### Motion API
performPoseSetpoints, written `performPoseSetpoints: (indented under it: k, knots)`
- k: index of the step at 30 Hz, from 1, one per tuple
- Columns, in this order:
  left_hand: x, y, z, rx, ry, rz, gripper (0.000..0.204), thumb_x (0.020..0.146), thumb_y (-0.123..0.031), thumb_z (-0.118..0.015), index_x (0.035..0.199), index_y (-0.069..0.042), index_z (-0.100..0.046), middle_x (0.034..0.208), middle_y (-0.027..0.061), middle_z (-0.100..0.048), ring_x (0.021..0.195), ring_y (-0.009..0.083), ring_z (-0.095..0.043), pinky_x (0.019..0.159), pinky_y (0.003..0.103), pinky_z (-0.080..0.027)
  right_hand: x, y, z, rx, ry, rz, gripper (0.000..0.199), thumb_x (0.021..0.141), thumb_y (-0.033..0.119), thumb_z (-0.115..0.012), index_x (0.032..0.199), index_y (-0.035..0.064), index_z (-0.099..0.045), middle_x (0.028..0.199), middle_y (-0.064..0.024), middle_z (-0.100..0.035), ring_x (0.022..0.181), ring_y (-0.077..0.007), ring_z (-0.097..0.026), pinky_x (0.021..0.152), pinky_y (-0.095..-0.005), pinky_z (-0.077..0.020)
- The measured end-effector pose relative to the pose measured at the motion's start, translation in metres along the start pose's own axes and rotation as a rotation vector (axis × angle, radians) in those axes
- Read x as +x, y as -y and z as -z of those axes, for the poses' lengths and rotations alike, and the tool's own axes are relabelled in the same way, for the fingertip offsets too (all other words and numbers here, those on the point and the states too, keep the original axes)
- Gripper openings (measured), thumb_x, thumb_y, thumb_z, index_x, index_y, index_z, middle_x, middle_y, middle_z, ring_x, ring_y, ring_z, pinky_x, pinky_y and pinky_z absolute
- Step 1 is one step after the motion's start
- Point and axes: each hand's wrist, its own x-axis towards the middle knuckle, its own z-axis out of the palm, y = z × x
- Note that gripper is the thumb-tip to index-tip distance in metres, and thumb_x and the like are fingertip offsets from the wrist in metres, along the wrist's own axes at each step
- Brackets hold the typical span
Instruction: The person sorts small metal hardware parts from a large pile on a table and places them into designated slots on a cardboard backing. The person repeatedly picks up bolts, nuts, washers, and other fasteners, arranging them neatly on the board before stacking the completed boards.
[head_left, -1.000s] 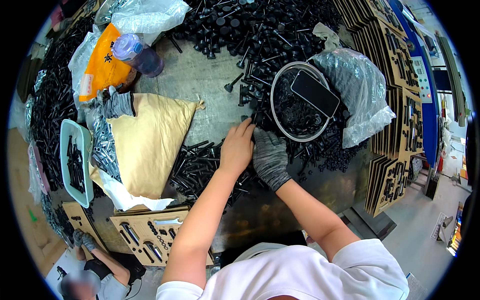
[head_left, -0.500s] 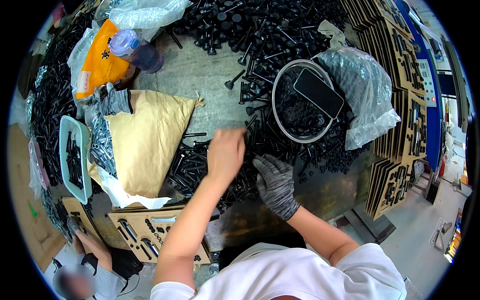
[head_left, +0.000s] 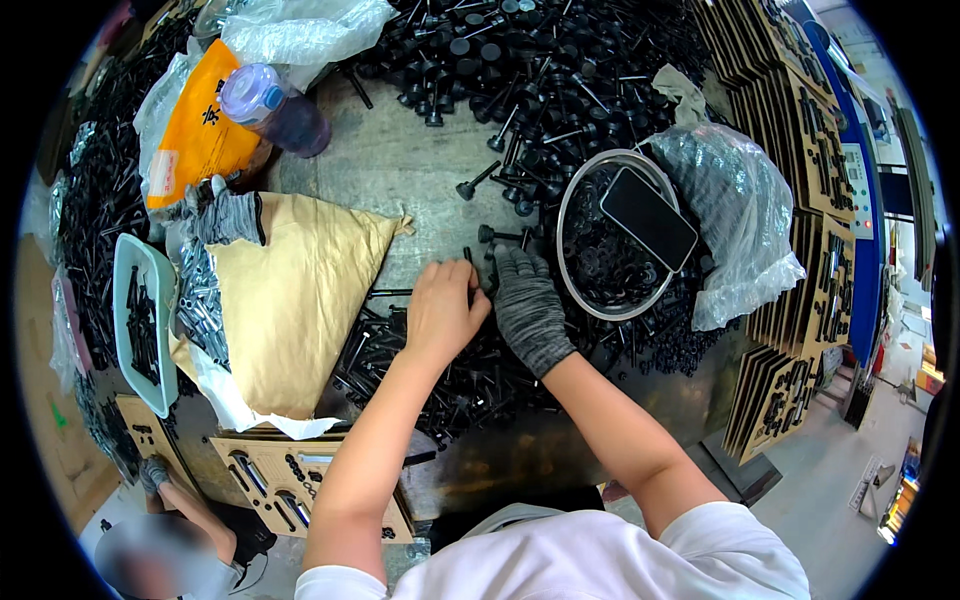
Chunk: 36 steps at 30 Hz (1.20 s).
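My bare left hand (head_left: 440, 312) is closed, and a short black bolt (head_left: 467, 255) pokes up from its fingertips. Close beside it, my right hand (head_left: 533, 310) wears a grey knit glove. Its fingers are curled at a black levelling foot (head_left: 505, 236) with a round head and a thin stem. The gloved fingers partly hide that stem. Below both hands spreads a pile of loose black bolts (head_left: 465, 385). Many more black levelling feet (head_left: 480, 50) are heaped at the far side of the metal table (head_left: 350, 155).
Right of my gloved hand, a metal bowl (head_left: 612, 312) of small black parts carries a phone (head_left: 648, 219). Bubble wrap (head_left: 735, 220) and stacked parts boards (head_left: 790, 290) lie beyond. On the left are a paper sack (head_left: 290, 310), a bottle (head_left: 275, 110) and a pale green bin (head_left: 128, 330). Another person sits lower left.
My gloved hand has moved up and left to the levelling foot beside the bare hand. My left hand has shifted slightly left and down, its fingers drawn in.
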Motion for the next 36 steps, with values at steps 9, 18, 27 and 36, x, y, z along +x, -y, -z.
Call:
performPoseSetpoints:
  k: [9,18,27,36]
  knots:
    - [-0.042,-0.011,0.001,-0.069,-0.123,0.042,0.022,0.085,-0.005,-0.064,0.107,-0.001,-0.059,0.126,0.0166,-0.059,0.113,0.0373,-0.056,0.099,0.044,-0.043,-0.012,0.001,0.02,0.165,-0.125,0.051,0.042,0.088,0.02,-0.064,0.127,0.0046,-0.06,0.13,-0.0184,-0.058,0.121,-0.0361,-0.054,0.104,-0.0459,-0.0428]
    - [-0.282,-0.041,-0.015,-0.108,-0.23,0.31,0.044,0.081,-0.001,-0.071,0.122,-0.002,-0.055,0.112,0.0151,-0.059,0.106,0.0345,-0.058,0.094,0.044,-0.048,-0.107,0.022,0.09,0.409,-0.176,0.218,0.034,0.083,0.015,-0.07,0.116,0.0078,-0.067,0.126,-0.0154,-0.062,0.114,-0.0389,-0.059,0.097,-0.0483,-0.0476]
    - [-0.298,-0.018,-0.058,-0.967,-0.54,1.01,0.046,0.095,-0.007,-0.065,0.135,0.001,-0.044,0.109,0.0087,-0.06,0.098,0.0153,-0.06,0.088,0.028,-0.05,-0.219,0.072,0.001,1.561,0.96,-1.091,0.02,0.096,0.018,-0.058,0.112,0.008,-0.063,0.113,-0.0125,-0.069,0.104,-0.0315,-0.066,0.087,-0.0436,-0.0554]
    - [-0.273,-0.006,-0.057,-0.999,-0.531,1.019,0.046,0.088,0.0,-0.072,0.127,0.003,-0.05,0.094,0.0043,-0.064,0.083,0.0114,-0.062,0.075,0.025,-0.052,-0.207,0.056,-0.044,2.102,0.808,-1.365,0.016,0.094,0.017,-0.053,0.098,0.003,-0.061,0.107,-0.0175,-0.069,0.102,-0.0307,-0.066,0.088,-0.044,-0.0562]
